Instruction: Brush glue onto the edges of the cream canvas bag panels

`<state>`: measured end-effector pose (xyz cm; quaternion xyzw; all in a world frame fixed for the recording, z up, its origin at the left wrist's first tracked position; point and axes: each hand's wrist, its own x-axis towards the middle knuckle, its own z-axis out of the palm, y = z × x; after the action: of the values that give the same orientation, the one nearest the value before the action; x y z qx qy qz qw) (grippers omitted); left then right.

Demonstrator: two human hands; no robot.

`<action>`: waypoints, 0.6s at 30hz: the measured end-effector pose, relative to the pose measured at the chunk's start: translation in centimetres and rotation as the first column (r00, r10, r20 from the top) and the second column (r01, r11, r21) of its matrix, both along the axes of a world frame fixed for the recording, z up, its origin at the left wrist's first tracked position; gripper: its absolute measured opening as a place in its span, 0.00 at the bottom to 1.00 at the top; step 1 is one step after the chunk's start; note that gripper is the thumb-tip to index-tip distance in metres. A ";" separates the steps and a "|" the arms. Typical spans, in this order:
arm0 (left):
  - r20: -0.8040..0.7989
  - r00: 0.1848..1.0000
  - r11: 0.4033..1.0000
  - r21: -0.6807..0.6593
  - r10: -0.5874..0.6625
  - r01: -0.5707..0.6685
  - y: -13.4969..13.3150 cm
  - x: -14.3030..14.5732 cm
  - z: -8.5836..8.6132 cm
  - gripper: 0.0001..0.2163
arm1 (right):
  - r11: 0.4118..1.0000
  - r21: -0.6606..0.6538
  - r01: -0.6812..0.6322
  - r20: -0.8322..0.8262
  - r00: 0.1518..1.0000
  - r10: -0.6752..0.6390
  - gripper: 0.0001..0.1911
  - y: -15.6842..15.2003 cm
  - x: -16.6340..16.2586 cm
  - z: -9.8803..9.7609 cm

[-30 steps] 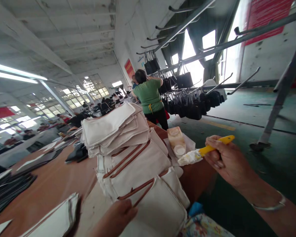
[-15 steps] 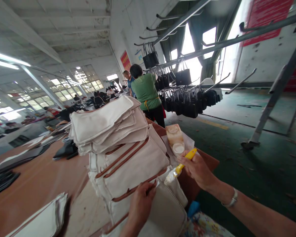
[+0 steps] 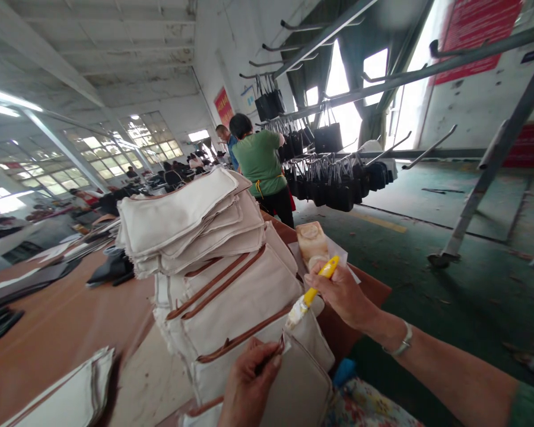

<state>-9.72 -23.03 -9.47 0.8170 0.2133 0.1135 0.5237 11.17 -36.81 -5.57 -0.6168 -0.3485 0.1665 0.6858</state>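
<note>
My right hand [image 3: 338, 290] is wrapped round the yellow handle of a paintbrush [image 3: 319, 281], its whitish bristles pointing down and left. The bristles are just above the edge of an off-white fabric bag panel [image 3: 300, 373]. With thumb and fingers pinched, my left hand [image 3: 253, 376] grips a brown-trimmed corner of that panel, close to the bristle tips. Behind, several similar panels with brown edging lie overlapped, topped by a pile of off-white fabric pieces [image 3: 182, 213]. Beyond my right hand is a cream-stained plastic container [image 3: 312, 240], partly hidden by the hand.
The brown tabletop [image 3: 133, 302] carries more off-white pieces [image 3: 66, 391] at lower left and dark pieces [image 3: 111, 267] further back. A co-worker in green [image 3: 260, 160] stands beyond the table, beside a metal rack [image 3: 480, 184] hung with black bags [image 3: 329, 190].
My right hand has moved left with the paintbrush, bringing its bristles down closer to my left hand. My left hand keeps its pinch on the panel's corner. The view has shifted slightly.
</note>
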 end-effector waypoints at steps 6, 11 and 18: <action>0.117 0.993 0.995 0.097 -0.018 0.007 -1.8 -0.4 0.0 0.14 | 0.998 -0.050 0.036 0.159 0.987 -0.027 0.12 -0.5 0.0 0.9; 0.209 0.978 0.940 0.331 0.012 -0.082 -3.1 -0.8 -0.3 0.07 | 0.994 -0.042 -0.104 0.153 0.982 0.109 0.12 0.2 -0.2 2.7; 0.265 0.964 0.844 0.515 0.010 -0.150 -3.4 -1.0 -1.4 0.04 | 0.846 -0.331 -0.418 0.253 0.825 0.506 0.11 -0.4 -0.8 6.2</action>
<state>-10.76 -26.39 -10.86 0.8988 0.1394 0.2925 0.2952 10.37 -37.19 0.60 -0.6167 -0.5732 0.2674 0.4686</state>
